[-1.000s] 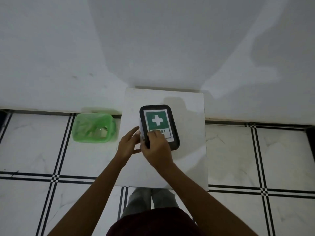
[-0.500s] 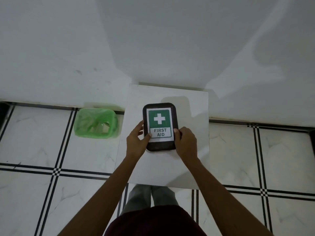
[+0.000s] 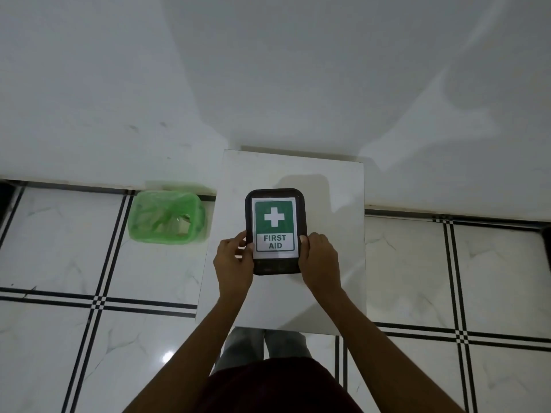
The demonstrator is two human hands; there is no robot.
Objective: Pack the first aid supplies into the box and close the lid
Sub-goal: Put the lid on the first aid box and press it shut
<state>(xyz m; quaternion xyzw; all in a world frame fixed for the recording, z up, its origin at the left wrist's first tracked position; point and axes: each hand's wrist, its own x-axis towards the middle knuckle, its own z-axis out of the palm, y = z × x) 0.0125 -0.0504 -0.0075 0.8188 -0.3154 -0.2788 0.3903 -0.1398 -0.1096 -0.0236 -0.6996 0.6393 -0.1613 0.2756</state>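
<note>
A dark rectangular first aid box (image 3: pixel 275 204) lies flat on a small white table (image 3: pixel 328 293), its lid down and showing a green label with a white cross and the words FIRST AID. My left hand (image 3: pixel 234 262) grips the box's near left edge, thumb on the lid. On the opposite side my right hand (image 3: pixel 320 260) holds the near right edge the same way. No loose supplies are visible; the box's inside is hidden.
A green bin lined with a green plastic bag (image 3: pixel 167 217) stands on the tiled floor left of the table. A white wall (image 3: pixel 268 70) rises behind. My legs and feet (image 3: pixel 262 344) show below the table's near edge.
My hands, bunched together at the box's near left corner a second ago, have spread to opposite sides of it. The box now lies straight rather than tilted, with its full label uncovered.
</note>
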